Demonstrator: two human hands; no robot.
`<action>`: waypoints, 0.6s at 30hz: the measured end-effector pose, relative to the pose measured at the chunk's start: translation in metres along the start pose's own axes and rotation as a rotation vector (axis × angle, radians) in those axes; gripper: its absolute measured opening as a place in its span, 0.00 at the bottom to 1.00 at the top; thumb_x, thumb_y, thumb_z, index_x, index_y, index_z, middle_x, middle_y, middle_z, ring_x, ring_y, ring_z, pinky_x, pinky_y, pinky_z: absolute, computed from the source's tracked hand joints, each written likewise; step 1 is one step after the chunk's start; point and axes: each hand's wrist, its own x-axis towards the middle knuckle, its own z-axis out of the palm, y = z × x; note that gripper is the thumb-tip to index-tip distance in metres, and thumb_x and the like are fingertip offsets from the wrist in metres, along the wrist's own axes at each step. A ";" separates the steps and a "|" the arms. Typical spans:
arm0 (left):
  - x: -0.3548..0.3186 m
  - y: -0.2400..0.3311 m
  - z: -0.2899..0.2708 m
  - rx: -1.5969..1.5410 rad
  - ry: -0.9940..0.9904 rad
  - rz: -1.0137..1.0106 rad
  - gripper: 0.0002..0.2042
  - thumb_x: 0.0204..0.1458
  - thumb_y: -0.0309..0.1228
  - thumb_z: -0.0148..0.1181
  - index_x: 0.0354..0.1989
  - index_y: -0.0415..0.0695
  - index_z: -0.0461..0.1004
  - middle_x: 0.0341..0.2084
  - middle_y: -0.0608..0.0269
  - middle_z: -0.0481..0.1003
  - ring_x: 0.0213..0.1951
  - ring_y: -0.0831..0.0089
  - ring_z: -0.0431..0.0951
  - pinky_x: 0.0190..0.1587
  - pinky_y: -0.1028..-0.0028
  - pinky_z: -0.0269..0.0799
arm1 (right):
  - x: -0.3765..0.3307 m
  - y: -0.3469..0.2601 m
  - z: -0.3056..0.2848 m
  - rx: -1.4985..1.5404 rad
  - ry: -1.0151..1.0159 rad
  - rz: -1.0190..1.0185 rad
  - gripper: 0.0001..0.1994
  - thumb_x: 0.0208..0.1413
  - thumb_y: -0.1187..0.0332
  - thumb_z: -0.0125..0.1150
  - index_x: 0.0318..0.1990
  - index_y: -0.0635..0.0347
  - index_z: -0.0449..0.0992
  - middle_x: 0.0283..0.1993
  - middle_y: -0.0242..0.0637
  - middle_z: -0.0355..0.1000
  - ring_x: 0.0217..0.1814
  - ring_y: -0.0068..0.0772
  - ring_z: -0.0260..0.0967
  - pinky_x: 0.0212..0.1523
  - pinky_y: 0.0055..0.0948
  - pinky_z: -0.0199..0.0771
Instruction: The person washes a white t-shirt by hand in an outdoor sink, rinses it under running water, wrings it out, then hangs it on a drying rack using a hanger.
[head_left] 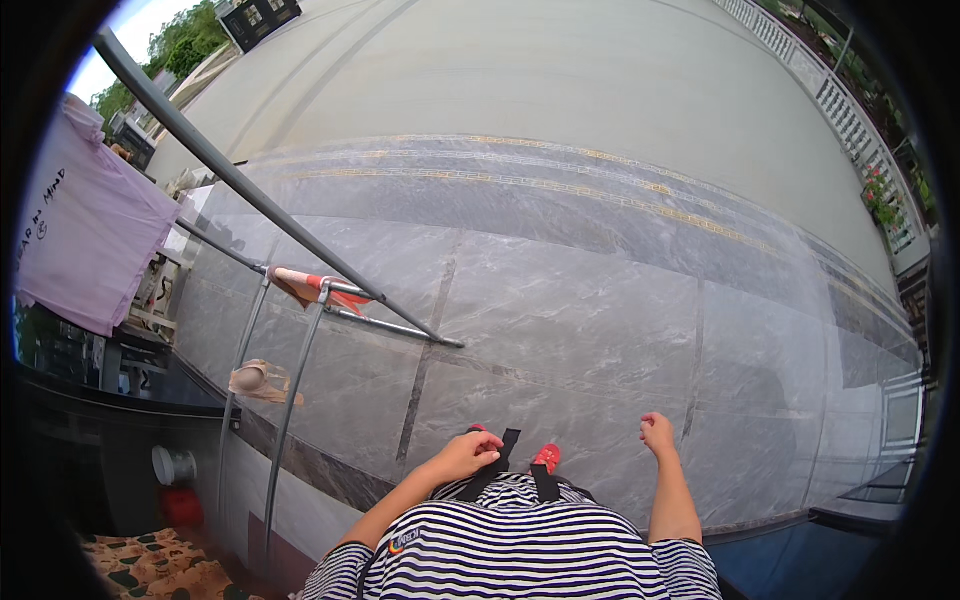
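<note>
My left hand (468,457) hovers in front of my waist, beside a black strap (511,440) that hangs from my striped shirt (520,550). Its fingers are loosely bent and slightly apart, with nothing visible in them. Held out to the right over the tiles, my right hand (657,433) has its fingers curled in and shows no object. Below, a red shoe (547,457) peeks out past the shirt.
A metal drying rack (312,345) stands at the left, carrying a red-and-white cloth (305,288) and a beige bra (258,380). A lilac shirt (95,220) hangs farther left. Grey tiles (560,320) reach a step edge before the concrete yard (560,80). A white balustrade (850,120) lines the right.
</note>
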 end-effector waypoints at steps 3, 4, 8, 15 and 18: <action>0.053 0.003 -0.061 0.107 -0.070 -0.028 0.15 0.58 0.36 0.61 0.51 0.44 0.76 0.41 0.59 0.80 0.41 0.71 0.79 0.46 0.71 0.74 | 0.080 -0.114 0.002 0.080 -0.079 -0.078 0.12 0.54 0.74 0.56 0.46 0.61 0.78 0.30 0.36 0.78 0.26 0.27 0.77 0.25 0.27 0.75; 0.073 0.006 -0.088 0.161 -0.102 -0.039 0.15 0.58 0.37 0.61 0.51 0.45 0.76 0.41 0.59 0.79 0.41 0.69 0.80 0.47 0.70 0.74 | 0.105 -0.153 0.005 0.105 -0.104 -0.104 0.12 0.54 0.74 0.57 0.46 0.61 0.78 0.29 0.35 0.78 0.26 0.26 0.77 0.25 0.27 0.75; 0.156 0.029 -0.197 0.119 -0.040 -0.042 0.16 0.58 0.40 0.60 0.50 0.45 0.77 0.41 0.56 0.80 0.43 0.65 0.80 0.48 0.68 0.74 | 0.175 -0.244 0.028 0.008 -0.225 -0.149 0.13 0.54 0.76 0.57 0.48 0.65 0.76 0.33 0.37 0.77 0.27 0.27 0.77 0.24 0.26 0.77; 0.281 0.109 -0.388 0.161 0.103 0.099 0.15 0.54 0.38 0.60 0.47 0.43 0.77 0.36 0.57 0.81 0.39 0.59 0.81 0.42 0.62 0.75 | 0.249 -0.361 0.061 0.052 -0.397 0.305 0.13 0.53 0.76 0.57 0.47 0.64 0.77 0.33 0.38 0.78 0.26 0.28 0.77 0.22 0.26 0.76; 0.331 0.135 -0.454 0.211 0.083 0.112 0.15 0.54 0.38 0.60 0.46 0.43 0.77 0.37 0.56 0.81 0.41 0.57 0.80 0.43 0.60 0.74 | 0.321 -0.456 0.069 0.044 -0.408 0.329 0.13 0.53 0.76 0.57 0.47 0.64 0.77 0.33 0.39 0.78 0.25 0.28 0.77 0.22 0.27 0.76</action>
